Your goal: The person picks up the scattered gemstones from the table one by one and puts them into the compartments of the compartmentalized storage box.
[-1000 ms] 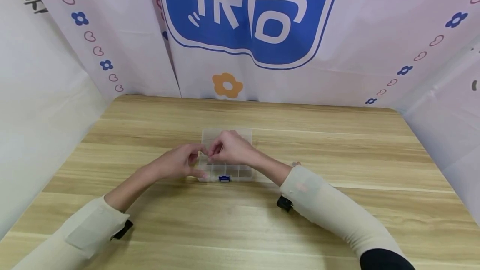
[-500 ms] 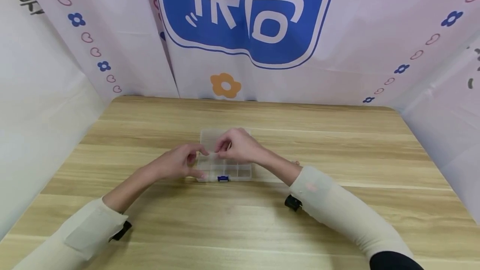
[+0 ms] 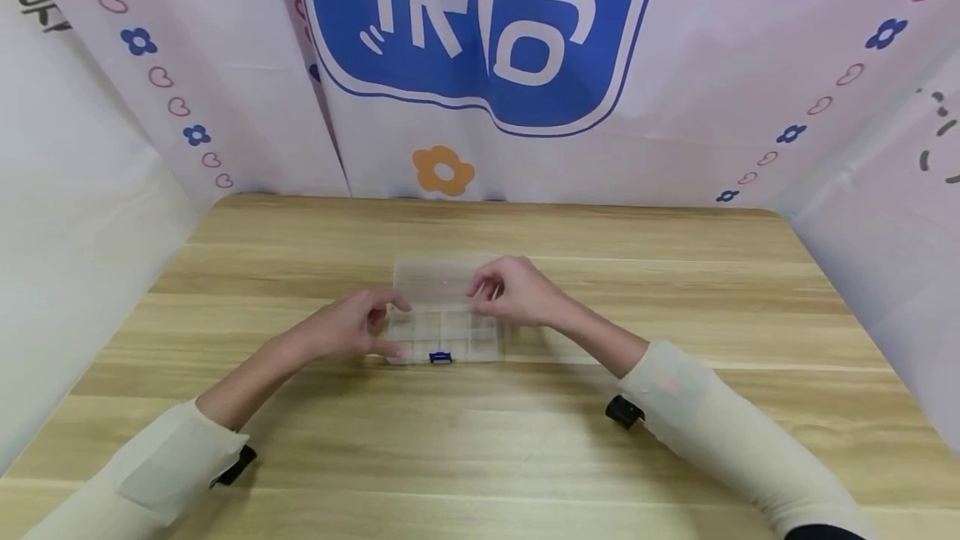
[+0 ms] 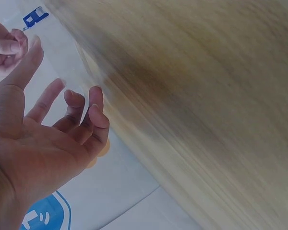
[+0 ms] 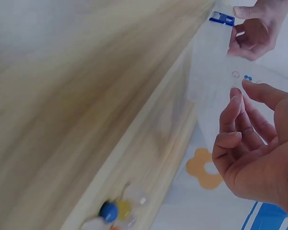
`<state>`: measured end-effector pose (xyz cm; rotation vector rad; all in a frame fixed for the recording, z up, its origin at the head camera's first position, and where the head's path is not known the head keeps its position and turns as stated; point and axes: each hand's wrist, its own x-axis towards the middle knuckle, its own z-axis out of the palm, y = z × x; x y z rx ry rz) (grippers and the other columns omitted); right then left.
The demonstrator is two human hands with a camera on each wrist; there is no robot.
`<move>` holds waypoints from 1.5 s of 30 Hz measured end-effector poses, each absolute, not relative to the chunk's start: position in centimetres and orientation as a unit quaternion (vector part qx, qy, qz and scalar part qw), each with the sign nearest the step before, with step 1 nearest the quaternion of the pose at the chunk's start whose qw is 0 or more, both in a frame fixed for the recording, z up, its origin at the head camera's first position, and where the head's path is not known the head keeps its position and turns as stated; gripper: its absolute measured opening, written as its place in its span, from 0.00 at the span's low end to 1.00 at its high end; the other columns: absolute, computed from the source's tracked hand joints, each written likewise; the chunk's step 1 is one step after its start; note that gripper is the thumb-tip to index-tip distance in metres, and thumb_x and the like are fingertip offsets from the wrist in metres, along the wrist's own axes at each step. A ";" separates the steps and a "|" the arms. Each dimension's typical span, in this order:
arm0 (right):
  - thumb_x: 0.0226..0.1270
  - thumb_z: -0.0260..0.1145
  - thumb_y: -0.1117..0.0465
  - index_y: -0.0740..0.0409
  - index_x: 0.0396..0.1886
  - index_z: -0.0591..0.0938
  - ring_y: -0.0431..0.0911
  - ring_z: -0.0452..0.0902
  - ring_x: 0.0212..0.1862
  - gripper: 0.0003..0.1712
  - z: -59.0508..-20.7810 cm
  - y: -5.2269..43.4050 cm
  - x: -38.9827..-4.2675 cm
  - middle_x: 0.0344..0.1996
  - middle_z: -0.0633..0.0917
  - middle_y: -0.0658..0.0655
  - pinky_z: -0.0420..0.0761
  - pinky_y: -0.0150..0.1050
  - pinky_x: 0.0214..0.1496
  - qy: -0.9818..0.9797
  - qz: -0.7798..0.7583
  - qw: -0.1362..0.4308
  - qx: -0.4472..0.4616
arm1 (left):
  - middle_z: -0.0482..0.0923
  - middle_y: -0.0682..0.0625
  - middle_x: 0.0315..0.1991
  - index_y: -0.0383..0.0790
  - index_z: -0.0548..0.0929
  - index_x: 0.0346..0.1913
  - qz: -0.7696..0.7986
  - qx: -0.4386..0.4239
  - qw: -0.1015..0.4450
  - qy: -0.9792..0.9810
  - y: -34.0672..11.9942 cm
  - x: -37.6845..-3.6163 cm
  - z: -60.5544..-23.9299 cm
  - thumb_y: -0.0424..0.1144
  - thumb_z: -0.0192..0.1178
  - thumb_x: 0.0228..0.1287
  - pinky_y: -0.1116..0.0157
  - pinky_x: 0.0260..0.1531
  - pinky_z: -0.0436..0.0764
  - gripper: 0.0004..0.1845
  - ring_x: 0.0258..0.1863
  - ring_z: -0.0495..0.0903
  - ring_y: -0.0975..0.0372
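A clear plastic compartment box (image 3: 455,347) lies on the table with its lid (image 3: 423,277) folded back and a blue latch (image 3: 440,357) at the front. My left hand (image 3: 352,325) holds the box's left end, thumb at the front corner and index finger farther back. Above the box's right side is my right hand (image 3: 521,292), its fingers loosely curled. In the right wrist view its thumb and index fingertips (image 5: 235,93) come close together, and nothing shows between them. Through the clear walls the dividers show several small compartments.
Small round pieces (image 5: 108,211), blue, yellow, orange and clear, lie on the table in the right wrist view; the right forearm hides that spot in the head view. Behind the wooden table (image 3: 480,448) hangs a white printed cloth (image 3: 675,107).
My right hand has moved right, from over the left compartments to the box's right side, and its fingertips look less tightly together. The left hand keeps its place on the box.
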<state>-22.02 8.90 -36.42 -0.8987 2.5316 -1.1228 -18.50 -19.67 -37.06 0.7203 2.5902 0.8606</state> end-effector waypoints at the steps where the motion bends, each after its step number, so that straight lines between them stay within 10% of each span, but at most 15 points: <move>1: 0.66 0.74 0.66 0.64 0.41 0.89 0.39 0.82 0.33 0.07 -36.4 9.2 -22.0 0.28 0.87 0.51 0.83 0.34 0.42 0.865 -0.383 0.117 -0.303 | 0.68 0.50 0.26 0.31 0.81 0.58 0.302 0.252 0.160 0.906 -19.7 -18.5 -37.0 0.44 0.79 0.57 0.64 0.30 0.67 0.30 0.28 0.66 0.60; 45: 0.67 0.73 0.67 0.69 0.44 0.87 0.44 0.80 0.31 0.10 -38.2 21.2 -21.9 0.28 0.85 0.54 0.80 0.33 0.36 0.890 -0.379 0.113 -0.227 | 0.68 0.50 0.26 0.28 0.80 0.58 0.320 0.258 0.154 0.899 -19.8 -18.2 -37.0 0.40 0.79 0.57 0.66 0.28 0.67 0.30 0.26 0.65 0.61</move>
